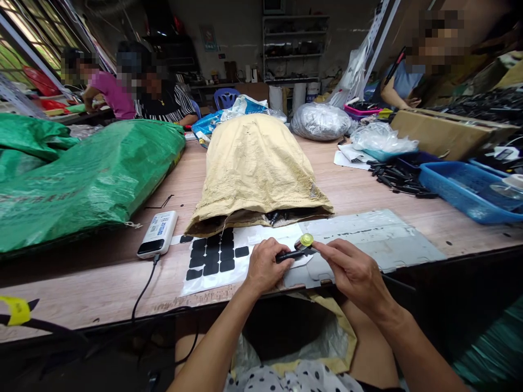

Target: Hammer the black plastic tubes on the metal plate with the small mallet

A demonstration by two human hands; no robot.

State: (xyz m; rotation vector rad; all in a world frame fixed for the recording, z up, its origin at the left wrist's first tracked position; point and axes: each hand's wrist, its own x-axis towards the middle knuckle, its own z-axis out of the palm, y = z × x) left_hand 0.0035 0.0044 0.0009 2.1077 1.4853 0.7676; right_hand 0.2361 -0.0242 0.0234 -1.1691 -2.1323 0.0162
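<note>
My left hand (pixel 267 265) is closed around a black rod-shaped piece (pixel 291 255) near the table's front edge. At the right end of that piece is a round yellow-green part (pixel 306 239). My right hand (pixel 353 267) has its fingertips at this round part, pinched together; what they hold, if anything, is too small to tell. Under the hands lie a grey board (pixel 368 239) and, to the left, a white sheet with black rounded-square stickers (pixel 212 254). Behind them a tan woven sack (pixel 257 163) lies with its mouth toward me, black pieces inside.
A white power bank (pixel 158 234) with a cable and a green sack (pixel 90 179) are on the left. Blue trays (pixel 466 190), black pieces (pixel 398 177) and a cardboard box (pixel 445 133) stand right. An open sack (pixel 343 332) is on my lap. Other people sit farther back.
</note>
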